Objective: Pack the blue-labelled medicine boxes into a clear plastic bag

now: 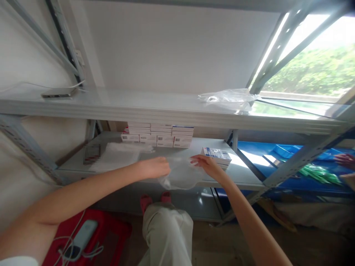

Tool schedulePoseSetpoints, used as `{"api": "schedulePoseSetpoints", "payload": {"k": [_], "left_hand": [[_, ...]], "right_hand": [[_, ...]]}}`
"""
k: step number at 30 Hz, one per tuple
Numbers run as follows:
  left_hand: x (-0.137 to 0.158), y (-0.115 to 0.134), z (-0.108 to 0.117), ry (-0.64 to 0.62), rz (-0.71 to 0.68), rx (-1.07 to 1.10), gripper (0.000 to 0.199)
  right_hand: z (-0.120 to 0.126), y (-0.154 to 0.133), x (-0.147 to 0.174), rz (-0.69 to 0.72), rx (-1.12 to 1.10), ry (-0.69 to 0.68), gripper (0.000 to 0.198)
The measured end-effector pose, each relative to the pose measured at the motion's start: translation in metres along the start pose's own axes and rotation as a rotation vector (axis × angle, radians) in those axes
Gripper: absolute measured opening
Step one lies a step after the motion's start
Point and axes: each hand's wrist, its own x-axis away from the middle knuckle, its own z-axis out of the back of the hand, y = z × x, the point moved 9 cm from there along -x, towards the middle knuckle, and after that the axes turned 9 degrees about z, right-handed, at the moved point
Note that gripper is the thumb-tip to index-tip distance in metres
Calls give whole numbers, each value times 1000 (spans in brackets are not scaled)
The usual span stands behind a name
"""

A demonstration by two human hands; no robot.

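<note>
A thin clear plastic bag point(183, 173) hangs between my two hands, in front of the lower shelf's edge. My left hand point(158, 167) is closed on the bag's left side. On the other side, my right hand point(206, 164) has its fingers bent at the bag's upper right edge, pinching it. Just behind the right hand sits a short stack of white and blue boxes point(217, 155). Farther back on the lower shelf point(241, 174), several white boxes point(158, 138) are piled in rows. More clear plastic bags point(119, 153) lie flat to the left of my left hand.
The upper shelf point(144, 101) carries a phone point(59, 93) and a crumpled plastic bag point(230, 98). Below left, a red stool point(111, 225) bears a power bank point(83, 236) with cables. At right, another person's hand point(345, 159) is near green packets point(318, 173) on a blue surface.
</note>
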Motion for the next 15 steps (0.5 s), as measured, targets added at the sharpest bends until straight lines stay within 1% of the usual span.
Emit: {"api": "schedulePoseSetpoints", "payload": {"k": [2,3,4,7,8,9,10,12,13,14,15], "left_hand": [[-1,-30,-4,-75,158,121,26],[0,-41,-5,-117,191,205,28],[0,-48,-4,-169,180,305,32],[3,-50,4,-346,1,635,50],[4,-53,8,-379,-31,718,51],[5,-61,12,-393,-18,761,50],[6,-72,14,-386,39,759,46],[7,-97,23,-299,211,649,38],[9,-105,31,-222,290,564,36],[11,-108,44,-122,346,469,35],[13,-103,58,-6,371,372,33]], "right_hand": [[1,2,2,6,-10,-27,30],[0,3,3,4,-25,-39,31],[-1,4,3,-2,-39,-47,32],[-2,9,6,-18,-19,-46,32],[-1,10,7,-20,-1,-42,32],[-1,10,8,-20,11,-42,33],[0,11,9,-20,19,-43,34],[3,11,11,-12,35,-34,34],[5,11,12,-9,48,-27,33],[6,11,13,-7,59,-22,33],[5,11,14,-5,62,-21,34]]}}
